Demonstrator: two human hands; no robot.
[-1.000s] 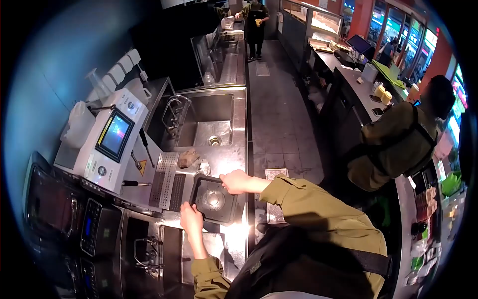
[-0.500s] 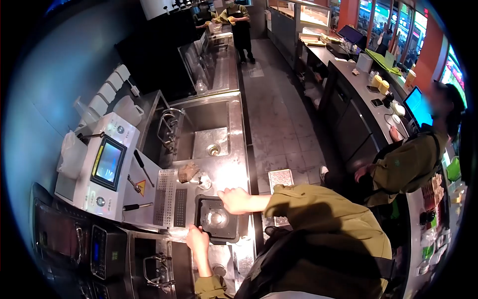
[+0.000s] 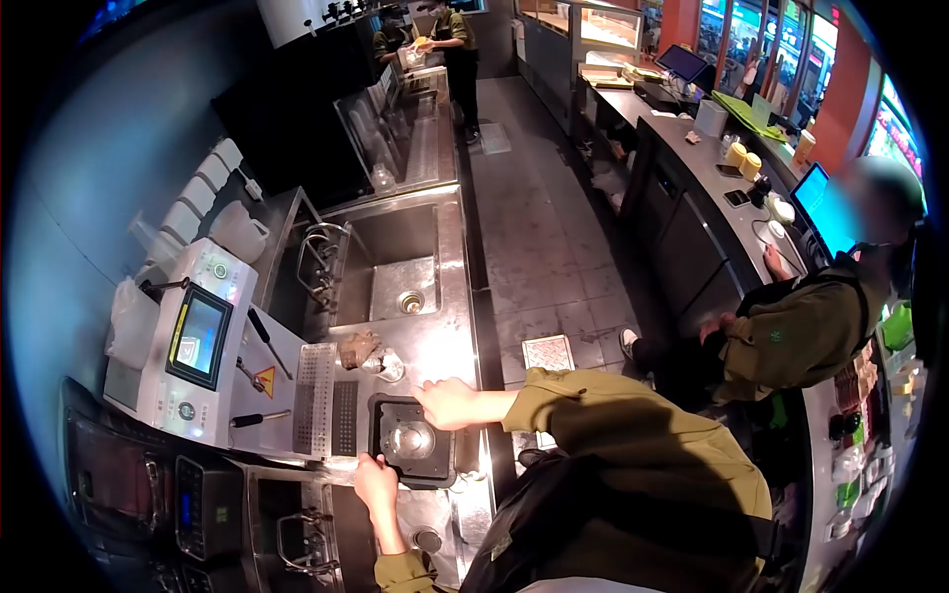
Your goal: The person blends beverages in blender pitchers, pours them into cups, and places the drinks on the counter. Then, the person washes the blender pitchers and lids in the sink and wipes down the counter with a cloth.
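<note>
A black square tray-like base (image 3: 440, 463) with a round clear centre lies on the steel counter. My left hand (image 3: 377, 484), fingers curled, touches its near left corner. On its far right edge rests my right hand (image 3: 447, 403), with the fingers closed round the rim. Just left of the base is a dark perforated drip mat (image 3: 344, 419). Crumpled brown paper (image 3: 358, 348) and a small clear cup (image 3: 391, 368) stand beyond it.
Ahead is a steel sink (image 3: 400, 280) with a tap. At the left stands a white machine (image 3: 215, 346) with a screen. A co-worker (image 3: 801, 321) stands at the right counter near a monitor (image 3: 823, 212). Two people work at the far end.
The view has shifted slightly, so the counter and base appear a little further left. Both hands keep their places on the base. The two people at the far end have moved closer together.
</note>
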